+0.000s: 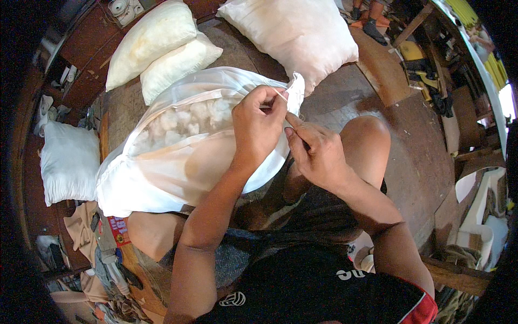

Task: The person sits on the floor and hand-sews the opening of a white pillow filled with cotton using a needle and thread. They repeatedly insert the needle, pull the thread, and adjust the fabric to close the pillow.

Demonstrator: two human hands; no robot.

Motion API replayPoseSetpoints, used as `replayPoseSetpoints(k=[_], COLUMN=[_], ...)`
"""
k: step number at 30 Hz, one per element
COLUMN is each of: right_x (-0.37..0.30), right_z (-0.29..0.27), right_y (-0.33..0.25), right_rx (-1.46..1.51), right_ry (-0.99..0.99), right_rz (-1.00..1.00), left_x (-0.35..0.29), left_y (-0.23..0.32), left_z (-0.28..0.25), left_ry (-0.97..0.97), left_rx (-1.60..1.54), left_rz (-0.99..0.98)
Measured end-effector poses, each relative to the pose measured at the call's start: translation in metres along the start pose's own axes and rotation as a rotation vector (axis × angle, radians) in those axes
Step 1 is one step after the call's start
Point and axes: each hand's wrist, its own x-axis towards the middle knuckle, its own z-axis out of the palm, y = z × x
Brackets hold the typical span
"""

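Note:
A sheer white fabric cover lies across my lap and the floor, with fluffy white stuffing showing through it. My left hand pinches a thin white strand beside the cover's bunched corner. Whether the strand is thread or narrow cord cannot be made out. Just below and to the right, my right hand is closed, thumb against fingers, close to the same corner. What it grips, if anything, is hidden.
Two cream pillows lean together at the far left, and a large white pillow lies at the back. A smaller white pillow rests at left. Cloth scraps are heaped at lower left. Another person's feet show at far right.

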Motion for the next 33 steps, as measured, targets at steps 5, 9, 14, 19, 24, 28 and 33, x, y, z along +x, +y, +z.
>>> replayPoseSetpoints(k=[5,9,14,19,24,28,33], right_x=[-0.005,-0.006,-0.001,0.005,0.012,0.015,0.015], right_z=[0.005,0.01,0.01,0.004,0.0,-0.004,-0.002], right_y=[-0.004,-0.002,0.007,0.015,0.018,0.021,0.019], right_rx=[-0.079,-0.073,-0.136,-0.169,-0.157,-0.124,0.018], right_ry=[-0.039,0.02,0.129,0.146,0.198,0.187,0.132], right_rz=[0.034,0.026,0.018,0.023,0.102,0.137,0.24], left_x=[-0.007,-0.008,-0.007,-0.008,-0.009,-0.009,-0.007], left_y=[-0.002,-0.007,-0.005,-0.008,-0.01,-0.007,-0.006], left_z=[0.004,0.006,0.006,0.006,0.007,0.009,0.008], left_ry=[0.087,0.133,0.142,0.125,0.093,0.033,-0.018], left_rx=[0.031,0.051,0.059,0.069,0.031,0.0,-0.009], left_rz=[0.098,0.171,0.233,0.226,0.238,0.172,0.074])
